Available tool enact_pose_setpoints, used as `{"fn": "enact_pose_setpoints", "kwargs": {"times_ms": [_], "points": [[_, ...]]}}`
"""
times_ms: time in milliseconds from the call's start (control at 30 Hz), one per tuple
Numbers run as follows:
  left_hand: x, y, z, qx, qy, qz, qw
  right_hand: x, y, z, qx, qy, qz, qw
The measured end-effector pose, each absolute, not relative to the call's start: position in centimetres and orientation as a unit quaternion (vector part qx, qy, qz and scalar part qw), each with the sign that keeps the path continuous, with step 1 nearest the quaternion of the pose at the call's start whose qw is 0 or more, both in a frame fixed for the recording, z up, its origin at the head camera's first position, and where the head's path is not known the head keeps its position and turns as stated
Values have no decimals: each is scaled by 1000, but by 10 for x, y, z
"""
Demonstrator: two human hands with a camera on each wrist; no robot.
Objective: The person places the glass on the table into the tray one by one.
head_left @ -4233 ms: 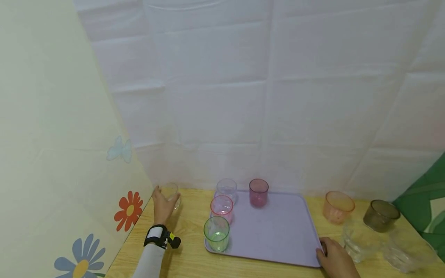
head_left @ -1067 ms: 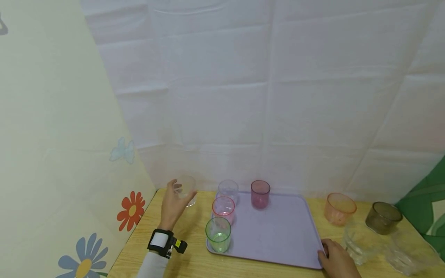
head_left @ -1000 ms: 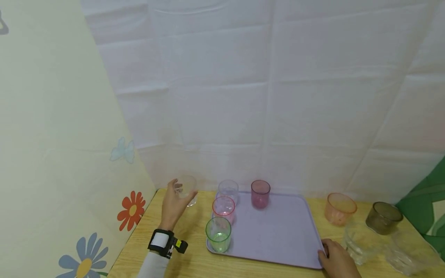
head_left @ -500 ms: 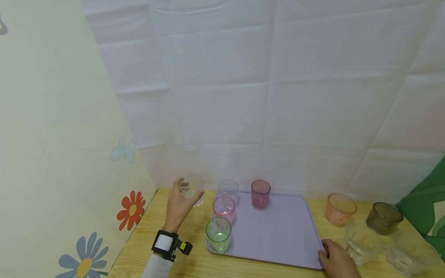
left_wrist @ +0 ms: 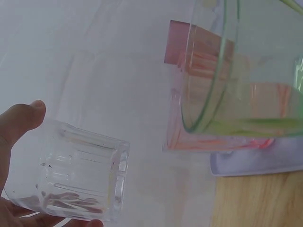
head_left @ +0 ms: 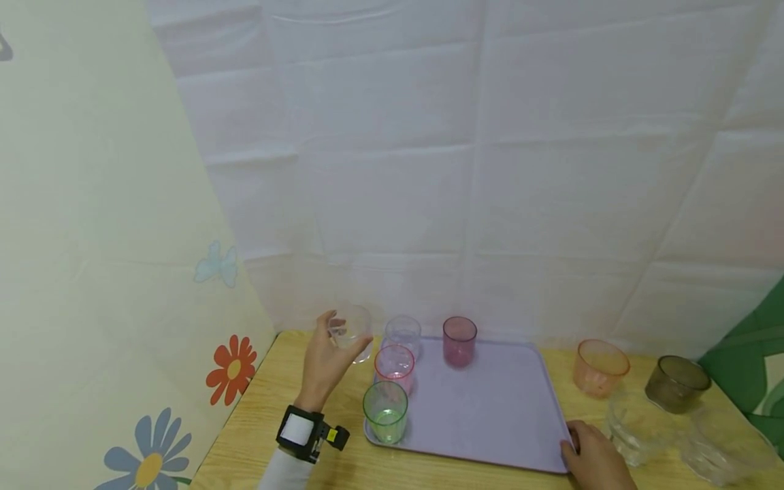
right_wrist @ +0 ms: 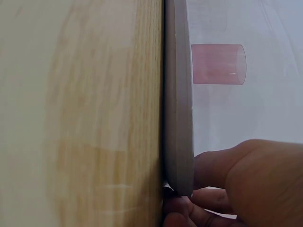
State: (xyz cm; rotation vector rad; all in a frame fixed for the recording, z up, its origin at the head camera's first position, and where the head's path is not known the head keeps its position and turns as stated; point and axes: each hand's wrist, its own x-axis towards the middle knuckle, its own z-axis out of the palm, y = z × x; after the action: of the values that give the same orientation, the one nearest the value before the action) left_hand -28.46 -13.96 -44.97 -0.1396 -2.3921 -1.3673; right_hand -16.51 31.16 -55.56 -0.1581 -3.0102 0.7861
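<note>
A clear drinking glass (head_left: 353, 327) is held by my left hand (head_left: 327, 362), thumb on one side and fingers round the other. The left wrist view shows the glass (left_wrist: 83, 170) with its ridged base pointing away from the palm. It is just left of the lilac tray (head_left: 484, 415). Along that tray's left side stand a green glass (head_left: 386, 413), a pink-rimmed glass (head_left: 395, 369) and a clear glass (head_left: 403, 335). A maroon glass (head_left: 459, 344) stands near the back edge. My right hand (head_left: 595, 454) grips the tray's front right corner, fingertips under the rim in the right wrist view.
Right of the tray stand an orange cup (head_left: 600, 368), a smoky brown cup (head_left: 677, 384) and two clear glass vessels (head_left: 637, 429) (head_left: 723, 446). White cloth (head_left: 392, 170) hangs behind the wooden table (head_left: 245, 435). A flowered wall (head_left: 122, 286) borders the left side.
My left hand has carried the clear glass rightward from the table's far left corner, close to the tray's left side. The right hand keeps its grip on the tray corner.
</note>
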Motion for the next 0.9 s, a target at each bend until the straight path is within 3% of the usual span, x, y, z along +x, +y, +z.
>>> {"fn": "enact_pose_setpoints", "kwargs": {"times_ms": [900], "points": [[-270,-94,-444,-118,-841,-490,196,-166,313,-556,-54,-966,254,-1]]}}
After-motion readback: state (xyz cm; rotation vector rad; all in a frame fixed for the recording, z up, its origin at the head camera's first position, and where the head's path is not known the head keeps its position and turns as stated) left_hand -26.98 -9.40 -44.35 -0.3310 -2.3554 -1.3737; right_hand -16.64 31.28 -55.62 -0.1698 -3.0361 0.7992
